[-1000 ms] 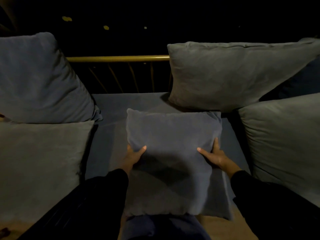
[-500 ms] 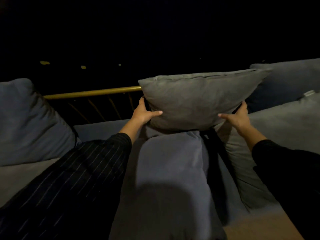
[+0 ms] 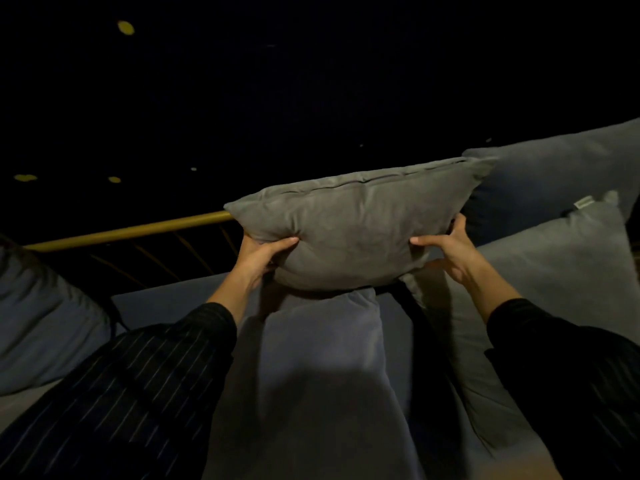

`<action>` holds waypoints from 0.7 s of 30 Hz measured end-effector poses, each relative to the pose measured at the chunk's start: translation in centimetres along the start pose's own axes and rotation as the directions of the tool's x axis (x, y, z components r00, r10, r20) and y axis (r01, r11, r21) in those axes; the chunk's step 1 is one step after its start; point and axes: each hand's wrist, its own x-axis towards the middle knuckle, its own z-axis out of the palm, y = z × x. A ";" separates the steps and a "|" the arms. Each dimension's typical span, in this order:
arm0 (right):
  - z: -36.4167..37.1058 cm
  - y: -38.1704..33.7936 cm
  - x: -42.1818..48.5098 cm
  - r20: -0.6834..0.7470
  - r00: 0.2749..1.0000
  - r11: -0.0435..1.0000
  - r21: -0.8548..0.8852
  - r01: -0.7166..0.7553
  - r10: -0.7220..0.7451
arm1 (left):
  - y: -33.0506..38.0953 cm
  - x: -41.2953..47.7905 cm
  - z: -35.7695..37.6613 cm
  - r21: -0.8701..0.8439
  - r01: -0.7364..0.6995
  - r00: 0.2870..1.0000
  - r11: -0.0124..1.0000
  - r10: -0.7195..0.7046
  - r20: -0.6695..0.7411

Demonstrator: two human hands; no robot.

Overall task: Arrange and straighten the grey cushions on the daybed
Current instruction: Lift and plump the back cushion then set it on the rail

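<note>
1. Since half a second ago the light grey cushion point(image 3: 349, 226) has come up off the darker cushion beneath it and sits higher and nearer the view, and both hands have slid from its sides to its lower corners
2. Left hand point(image 3: 263, 258) clenches the cushion's lower corner at 9 o'clock, thumb pressed into the front face; right hand point(image 3: 450, 247) grasps the opposite corner at 3 o'clock in the same grip
3. Held cushion hangs at the centre of view, in front of the brass rail point(image 3: 131, 230) of the daybed, just above the dark blue-grey cushion point(image 3: 318, 358) that runs toward 6 o'clock
4. Step in hand, as I judge it: lifting and squaring the back cushion; next it likely needs setting upright against the rail, seam level, corners pulled out
5. Its fabric looks soft, velvety and matte, with a piped seam along the top edge; the filling dents under the thumbs
6. More plump grey cushions lie at 3 o'clock point(image 3: 554, 271) and 8 o'clock point(image 3: 45, 323); the slim, round metal rail has thin angled bars below it; the sleeves point(image 3: 138, 393) are dark and pinstriped
</note>
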 end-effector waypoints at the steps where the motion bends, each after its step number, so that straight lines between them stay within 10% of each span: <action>1: 0.1 -0.3 -0.4 0.004 1.000 1.000 0.010 0.015 -0.015 | 0.1 -0.3 -0.4 -0.034 0.001 1.000 0.999 -0.001 -0.002; 15: 10.1 -2.6 -7.6 0.331 0.943 0.999 0.008 0.040 -0.041 | 6.9 -5.2 -10.6 -0.139 -0.163 0.962 0.977 0.126 -0.240; 21: 7.7 -2.7 -5.3 0.271 0.963 0.993 -0.117 0.027 0.006 | 5.1 -5.5 -9.5 -0.173 -0.016 0.980 0.985 -0.019 -0.198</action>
